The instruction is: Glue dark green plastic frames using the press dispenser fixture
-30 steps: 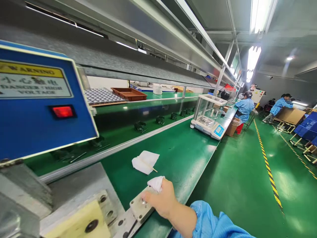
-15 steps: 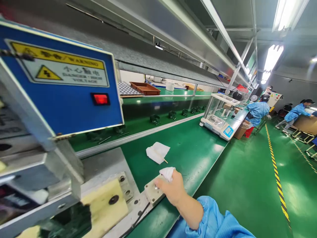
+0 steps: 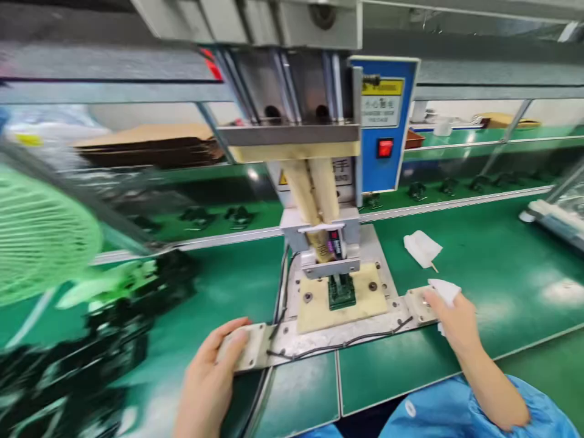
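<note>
A small dark green part [image 3: 341, 292] is held in the cream block [image 3: 340, 301] under the press [image 3: 319, 182], in the middle. The left hand [image 3: 212, 377] is laid loosely open on the left button plate [image 3: 244, 347]. A white cloth [image 3: 444, 292] is gripped by the right hand [image 3: 456, 319] on the right button plate [image 3: 417, 304]. A folded wipe [image 3: 422, 248] is seen farther right. Bare green table [image 3: 493, 261] is seen to the right.
</note>
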Motion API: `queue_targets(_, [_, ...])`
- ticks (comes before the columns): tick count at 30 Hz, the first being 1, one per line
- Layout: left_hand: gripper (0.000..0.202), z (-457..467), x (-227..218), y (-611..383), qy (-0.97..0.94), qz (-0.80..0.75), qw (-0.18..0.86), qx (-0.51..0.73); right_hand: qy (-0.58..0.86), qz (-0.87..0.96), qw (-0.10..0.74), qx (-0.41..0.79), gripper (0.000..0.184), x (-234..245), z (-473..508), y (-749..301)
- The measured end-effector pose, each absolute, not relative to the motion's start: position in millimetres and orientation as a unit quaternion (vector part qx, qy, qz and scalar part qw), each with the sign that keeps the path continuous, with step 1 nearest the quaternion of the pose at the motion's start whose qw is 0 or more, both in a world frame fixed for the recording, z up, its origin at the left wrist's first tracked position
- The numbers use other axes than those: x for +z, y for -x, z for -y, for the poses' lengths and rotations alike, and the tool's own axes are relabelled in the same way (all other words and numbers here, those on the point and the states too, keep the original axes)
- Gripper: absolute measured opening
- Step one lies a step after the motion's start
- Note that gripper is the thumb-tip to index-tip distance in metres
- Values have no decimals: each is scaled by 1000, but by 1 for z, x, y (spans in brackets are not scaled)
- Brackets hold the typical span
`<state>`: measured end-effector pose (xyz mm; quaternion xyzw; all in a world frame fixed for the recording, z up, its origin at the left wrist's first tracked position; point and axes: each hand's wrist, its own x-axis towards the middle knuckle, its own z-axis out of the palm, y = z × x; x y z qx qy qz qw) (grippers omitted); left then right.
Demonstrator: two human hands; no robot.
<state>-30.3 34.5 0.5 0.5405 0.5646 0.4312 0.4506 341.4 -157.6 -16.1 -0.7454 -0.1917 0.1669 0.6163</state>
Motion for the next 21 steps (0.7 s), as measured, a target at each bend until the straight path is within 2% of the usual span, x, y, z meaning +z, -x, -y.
queue_targets(3, [60,-33,0,25,-512,-563,486,429,757,196,605,150,60,-18,161,-342])
queue_targets(11, [56,-27,4,24,-486,-563,504,439,796,169,565,137,67,-13,163,-338])
queue_targets(21, [52,-26,3,25,-473,-574,505,438,799,174,559,137,66,-11,165,-337])
